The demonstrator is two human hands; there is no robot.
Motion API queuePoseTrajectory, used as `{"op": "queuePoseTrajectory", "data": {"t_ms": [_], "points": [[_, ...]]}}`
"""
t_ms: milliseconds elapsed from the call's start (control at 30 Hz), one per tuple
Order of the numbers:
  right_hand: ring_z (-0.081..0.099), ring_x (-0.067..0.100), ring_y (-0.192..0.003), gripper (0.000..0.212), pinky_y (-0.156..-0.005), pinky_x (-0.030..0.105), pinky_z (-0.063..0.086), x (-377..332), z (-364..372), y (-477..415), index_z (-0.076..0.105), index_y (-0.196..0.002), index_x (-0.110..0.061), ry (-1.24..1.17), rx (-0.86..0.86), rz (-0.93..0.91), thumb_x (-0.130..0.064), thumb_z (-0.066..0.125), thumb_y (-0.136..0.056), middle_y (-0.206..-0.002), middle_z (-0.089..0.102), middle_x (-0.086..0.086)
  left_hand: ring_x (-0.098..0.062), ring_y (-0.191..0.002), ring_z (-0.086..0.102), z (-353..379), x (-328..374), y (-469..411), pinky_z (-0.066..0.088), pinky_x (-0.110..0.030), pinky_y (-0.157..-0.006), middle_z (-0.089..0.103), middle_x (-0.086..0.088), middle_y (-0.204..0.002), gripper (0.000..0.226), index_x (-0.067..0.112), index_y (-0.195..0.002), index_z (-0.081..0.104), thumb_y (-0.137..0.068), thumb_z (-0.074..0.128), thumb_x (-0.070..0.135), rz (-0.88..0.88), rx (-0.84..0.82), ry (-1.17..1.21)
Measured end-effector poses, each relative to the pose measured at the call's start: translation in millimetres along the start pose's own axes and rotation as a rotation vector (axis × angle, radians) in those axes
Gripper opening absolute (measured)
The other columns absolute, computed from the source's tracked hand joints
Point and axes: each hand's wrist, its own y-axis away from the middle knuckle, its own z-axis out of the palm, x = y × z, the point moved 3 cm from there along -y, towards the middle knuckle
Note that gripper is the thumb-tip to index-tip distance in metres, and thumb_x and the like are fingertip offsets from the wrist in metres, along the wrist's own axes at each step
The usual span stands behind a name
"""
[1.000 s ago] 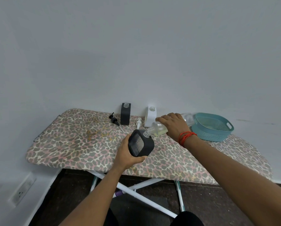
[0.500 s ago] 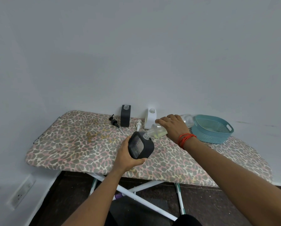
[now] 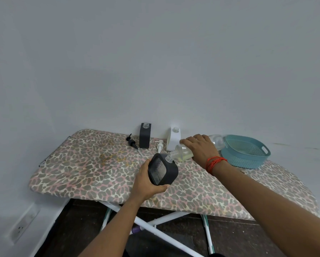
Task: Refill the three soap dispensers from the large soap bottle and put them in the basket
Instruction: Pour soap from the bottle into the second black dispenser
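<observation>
My left hand (image 3: 146, 184) grips a black soap dispenser (image 3: 163, 168), tilted with its open neck up and to the right. My right hand (image 3: 202, 148) holds the large clear soap bottle (image 3: 183, 153) on its side, pale yellow soap inside, its mouth at the dispenser's neck. A second black dispenser (image 3: 145, 135) and a white dispenser (image 3: 173, 139) stand uncapped at the back by the wall. The teal basket (image 3: 246, 153) sits to the right, nothing visible inside it.
Everything rests on a leopard-print ironing board (image 3: 92, 169). A black pump head (image 3: 132, 142) and a white pump head (image 3: 160, 145) lie loose near the back dispensers. The wall is close behind. A socket (image 3: 21, 229) sits low on the left.
The hands, the held dispenser and the tilted bottle keep nearly the same pose. The view has shifted slightly.
</observation>
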Motion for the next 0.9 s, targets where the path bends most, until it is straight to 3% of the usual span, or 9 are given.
{"op": "queuePoseTrajectory", "data": {"t_ms": [100,300,467,667,900], "points": [[0.059,0.026,-0.103,0.070,-0.094,0.040,0.043,0.0,1.1,-1.3,0.055,-0.127,-0.030,0.001,0.011,0.008,0.007,0.067,-0.068,-0.114,0.067,-0.005,-0.009,-0.135,0.045,-0.1,0.9,-0.4,0.042,-0.034,-0.112,0.043,0.014,-0.146,0.124,0.025,-0.154,0.032,-0.052,0.094,0.060,0.017,0.004,0.007],[0.058,0.026,-0.104,0.069,-0.096,0.041,0.041,-1.6,1.3,-2.0,0.054,-0.128,-0.030,0.000,0.029,0.004,0.006,0.064,-0.071,-0.116,0.066,-0.004,-0.011,-0.136,0.045,-0.3,0.0,-0.3,0.043,-0.040,-0.113,0.044,0.008,-0.149,0.127,0.022,-0.155,0.031,-0.051,0.092,0.063,0.014,0.008,0.005],[0.055,0.026,-0.109,0.067,-0.100,0.040,0.038,-2.8,-2.3,-2.0,0.050,-0.132,-0.029,0.003,0.029,-0.007,0.006,0.059,-0.076,-0.122,0.063,-0.004,-0.008,-0.134,0.044,-1.1,0.8,-0.2,0.041,-0.030,-0.110,0.042,0.015,-0.143,0.124,0.023,-0.155,0.031,-0.053,0.093,0.058,0.020,0.005,0.011],[0.053,0.026,-0.114,0.068,-0.102,0.041,0.037,-3.8,-5.2,-2.1,0.047,-0.136,-0.029,0.014,0.028,-0.017,0.004,0.059,-0.079,-0.127,0.061,-0.004,-0.011,-0.135,0.046,-1.2,2.0,0.2,0.044,-0.042,-0.113,0.045,0.009,-0.148,0.127,0.022,-0.155,0.031,-0.051,0.092,0.062,0.006,0.010,0.002],[0.054,0.028,-0.113,0.066,-0.102,0.042,0.037,-4.8,-5.0,-1.7,0.048,-0.135,-0.028,0.013,0.044,-0.017,0.005,0.057,-0.079,-0.125,0.062,-0.002,-0.014,-0.138,0.043,-0.5,-1.8,-1.6,0.043,-0.044,-0.114,0.043,0.007,-0.151,0.127,0.023,-0.155,0.031,-0.052,0.091,0.064,0.017,0.020,-0.021]]}}
